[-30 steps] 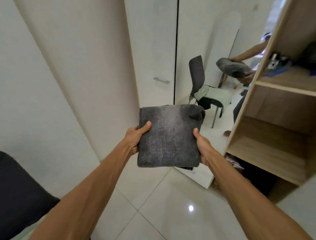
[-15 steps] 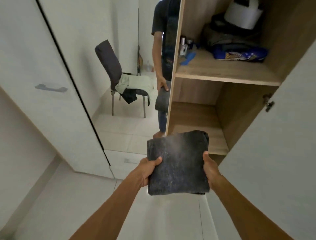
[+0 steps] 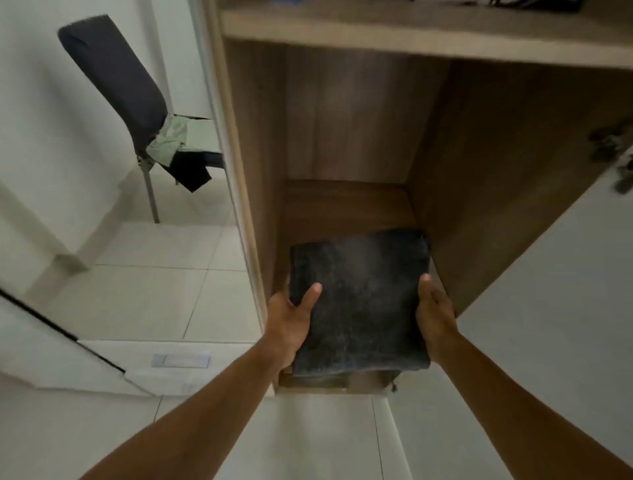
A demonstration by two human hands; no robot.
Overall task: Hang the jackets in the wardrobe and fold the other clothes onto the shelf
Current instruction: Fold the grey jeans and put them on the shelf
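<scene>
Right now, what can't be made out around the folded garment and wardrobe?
Head view:
Fingers of left hand and right hand: under the folded garment; thumbs show.
Whether garment rests on the lower shelf: its own bulk hides that.
Upper shelf items: cut by top edge.
Clothes on chair: cut off at wardrobe side.

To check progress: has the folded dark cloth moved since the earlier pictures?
Yes. The folded dark cloth has moved forward, from outside the wardrobe to inside it, above the shelf board.

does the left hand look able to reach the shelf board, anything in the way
Probably yes: the left hand, gripping the folded cloth with the right hand, is over the front of the shelf, whose wood beyond looks bare.
</scene>
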